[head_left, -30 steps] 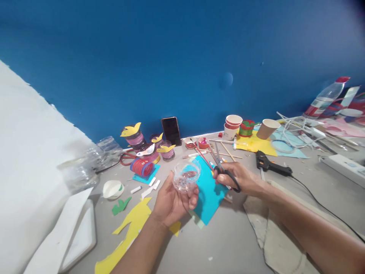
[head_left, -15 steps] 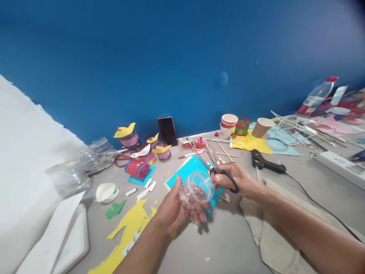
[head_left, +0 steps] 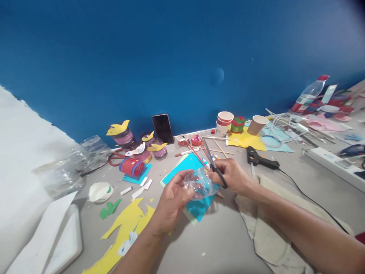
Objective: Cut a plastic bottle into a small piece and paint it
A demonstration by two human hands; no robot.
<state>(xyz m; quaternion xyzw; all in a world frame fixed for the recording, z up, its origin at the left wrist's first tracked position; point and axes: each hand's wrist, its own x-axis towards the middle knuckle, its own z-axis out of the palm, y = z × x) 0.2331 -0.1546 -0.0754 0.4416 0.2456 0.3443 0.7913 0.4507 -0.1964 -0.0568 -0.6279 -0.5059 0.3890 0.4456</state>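
A clear plastic bottle piece (head_left: 199,185) is tipped on its side, with my left hand (head_left: 174,198) closed around its left end. My right hand (head_left: 232,176) has its fingers wrapped on a pair of scissors (head_left: 218,174) with black handles, blades pointing up and away. Its fingertips also meet the right end of the plastic piece. Beneath both hands lies blue paper (head_left: 199,209) over a pale green sheet. Markers and thin sticks (head_left: 221,148) lie just beyond the scissors.
Yellow paper scraps (head_left: 125,224) and a green cutout (head_left: 110,209) lie left. Decorated bottle pieces (head_left: 134,167) and a phone (head_left: 163,128) stand behind. On the right are a glue gun (head_left: 261,160), paper cups (head_left: 225,120), a power strip (head_left: 336,167) and a beige cloth (head_left: 273,228).
The plastic piece has turned from its round opening showing to lying sideways. My left hand now grips it from above, and the scissors in my right hand have swung more upright.
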